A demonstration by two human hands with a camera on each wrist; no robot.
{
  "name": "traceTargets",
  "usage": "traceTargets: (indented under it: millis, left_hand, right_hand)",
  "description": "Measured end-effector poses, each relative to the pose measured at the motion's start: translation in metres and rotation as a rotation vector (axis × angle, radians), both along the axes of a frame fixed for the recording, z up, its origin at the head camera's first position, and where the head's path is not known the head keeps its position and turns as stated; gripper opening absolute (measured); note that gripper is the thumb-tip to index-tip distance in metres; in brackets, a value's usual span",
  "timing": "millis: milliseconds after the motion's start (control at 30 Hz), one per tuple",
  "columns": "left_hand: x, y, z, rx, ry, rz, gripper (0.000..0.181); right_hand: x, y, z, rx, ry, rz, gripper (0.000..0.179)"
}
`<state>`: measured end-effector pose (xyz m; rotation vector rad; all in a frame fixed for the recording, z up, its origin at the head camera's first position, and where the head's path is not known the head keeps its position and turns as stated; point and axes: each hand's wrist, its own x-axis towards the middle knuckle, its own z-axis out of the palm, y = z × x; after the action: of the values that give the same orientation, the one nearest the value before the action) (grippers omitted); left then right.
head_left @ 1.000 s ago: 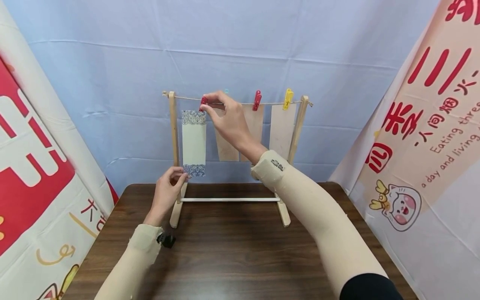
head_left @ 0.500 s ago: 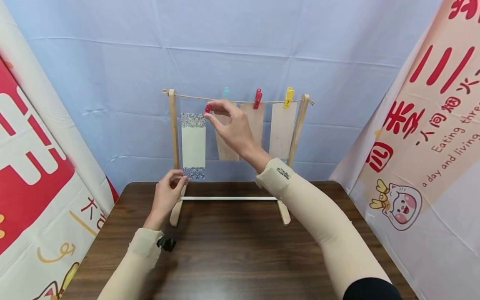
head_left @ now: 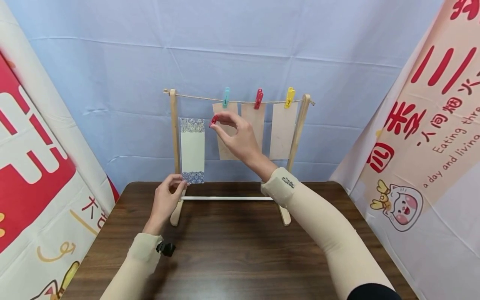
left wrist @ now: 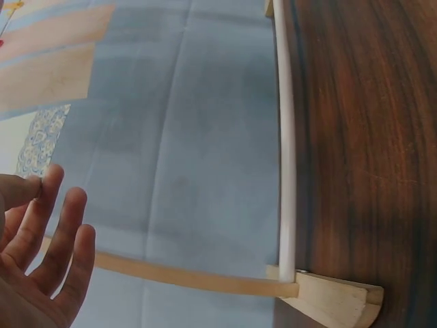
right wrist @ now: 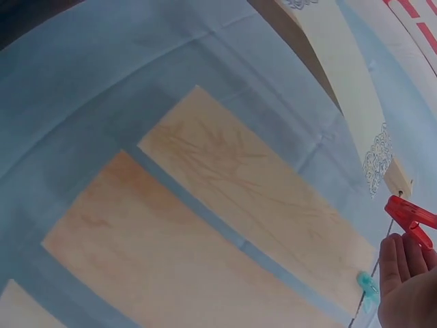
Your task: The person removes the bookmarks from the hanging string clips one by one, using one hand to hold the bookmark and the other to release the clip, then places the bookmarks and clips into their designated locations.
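Observation:
My left hand (head_left: 167,200) pinches the lower left corner of a paper card (head_left: 193,152) with blue patterned bands at top and bottom. The card stands upright, its top edge below the twine (head_left: 200,98). Between the thumb and fingers of my right hand (head_left: 238,135) is a red clothespin (head_left: 213,121), to the right of the card's upper edge and apart from it. In the right wrist view the red clothespin (right wrist: 411,217) shows its arms near the fingers.
A wooden frame (head_left: 174,133) carries the twine. From it hang three plain tan cards (head_left: 283,131) under a teal clothespin (head_left: 226,97), a red one and a yellow clothespin (head_left: 289,98). A white rod (head_left: 228,198) joins the feet on the dark table (head_left: 232,254).
My right hand has drawn the red clothespin down and to the right, away from the twine and the card's top. The patterned card has sunk slightly in my left hand.

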<state>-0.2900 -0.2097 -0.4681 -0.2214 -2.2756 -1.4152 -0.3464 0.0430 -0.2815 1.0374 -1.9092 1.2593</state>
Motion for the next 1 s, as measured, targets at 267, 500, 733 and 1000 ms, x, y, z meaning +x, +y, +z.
traceTargets:
  millis: [267, 500, 733, 1000]
  left_hand:
    - [0.003, -0.001, -0.011, -0.004, -0.020, 0.003, 0.019]
    - [0.006, -0.002, -0.015, -0.020, -0.011, 0.013, 0.018]
    - [0.013, -0.003, -0.021, -0.024, -0.046, 0.017, 0.020]
    - [0.016, -0.004, -0.028, -0.019, -0.047, 0.029, 0.020]
  right_hand:
    - [-0.001, 0.008, -0.017, -0.029, 0.050, 0.045, 0.027]
    - [0.000, 0.013, -0.028, -0.046, 0.075, 0.062, 0.027]
    - [0.002, 0.020, -0.041, -0.038, 0.057, 0.020, 0.030]
    - [0.006, 0.033, -0.055, -0.070, 0.014, -0.008, 0.031]
